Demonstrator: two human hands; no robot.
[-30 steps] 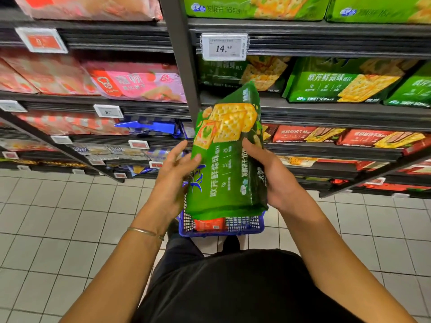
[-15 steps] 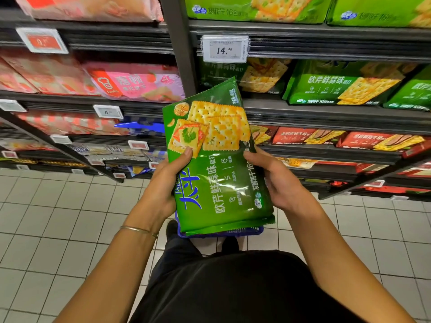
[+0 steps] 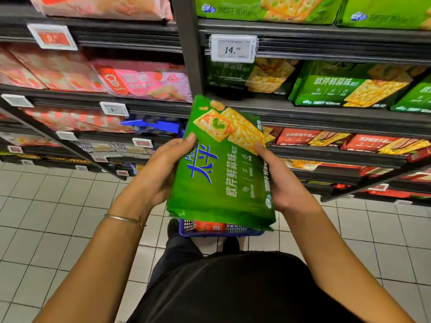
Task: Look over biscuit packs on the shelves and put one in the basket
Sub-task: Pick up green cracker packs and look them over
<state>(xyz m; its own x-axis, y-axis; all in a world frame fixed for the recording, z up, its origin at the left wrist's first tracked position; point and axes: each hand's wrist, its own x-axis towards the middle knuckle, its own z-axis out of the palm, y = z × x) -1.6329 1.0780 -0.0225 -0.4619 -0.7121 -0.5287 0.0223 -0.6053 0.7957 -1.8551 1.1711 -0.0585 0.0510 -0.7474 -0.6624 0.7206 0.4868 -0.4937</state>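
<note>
White price tag (image 3: 234, 48) on shelf rail (image 3: 331, 48): "14.49".
Red price tag (image 3: 51, 38), upper left: "9.", rest blurred.
Small white tag (image 3: 114, 109): "9.".
Held green pack (image 3: 221, 178): blue "太平", white "欧芹鲜蒜味", "16包".
Pink pack (image 3: 144, 81): "嘉顿".
Top green pack (image 3: 268, 8): "发酵饼干 16包".
Green shelf pack (image 3: 349, 89): "欧芹鲜蒜味", "16包".
Red pack (image 3: 299, 136): "黑胡椒和牛味".

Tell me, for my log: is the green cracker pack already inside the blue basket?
No, left hand and right hand hold the green cracker pack above the blue basket.

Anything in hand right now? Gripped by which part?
Both hands hold the green cracker pack by its long side edges: the left hand on the left edge, thumb on the front, and the right hand on the right edge.
</note>
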